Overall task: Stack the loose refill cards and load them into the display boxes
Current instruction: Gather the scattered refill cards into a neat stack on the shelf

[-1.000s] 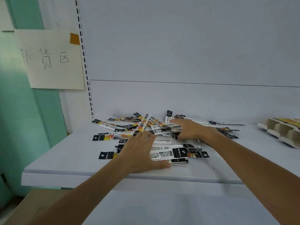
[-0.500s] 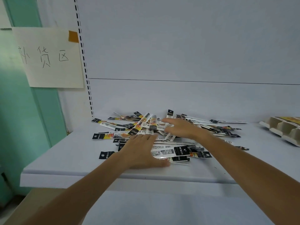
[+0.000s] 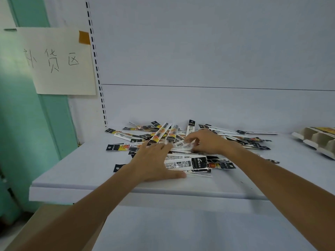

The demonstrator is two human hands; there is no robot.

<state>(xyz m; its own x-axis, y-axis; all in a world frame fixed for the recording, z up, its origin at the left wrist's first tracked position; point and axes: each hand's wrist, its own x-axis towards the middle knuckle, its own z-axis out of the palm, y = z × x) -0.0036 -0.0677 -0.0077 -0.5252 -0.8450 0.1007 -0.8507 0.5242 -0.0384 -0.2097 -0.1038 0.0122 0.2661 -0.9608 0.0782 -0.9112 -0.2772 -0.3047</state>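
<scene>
The cards (image 3: 184, 162) lie heaped on the shelf (image 3: 72, 169), the boxes (image 3: 315, 140) well apart at their 3 o'clock. Our left hand (image 3: 154, 162) presses flat on the heap; our right hand (image 3: 206, 142), at its 1 o'clock, pinches one of them. We judge them light, slick and bendy, best gripped by the long edges.

Glossy, clear-plastic-sleeved black-and-white refill cards (image 3: 186, 161) lie on a smooth, matt white shelf (image 3: 81, 169). At three o'clock are rough beige pulp-cardboard display boxes (image 3: 317, 140), and at ten o'clock a matt cream paper sign (image 3: 59, 60).
</scene>
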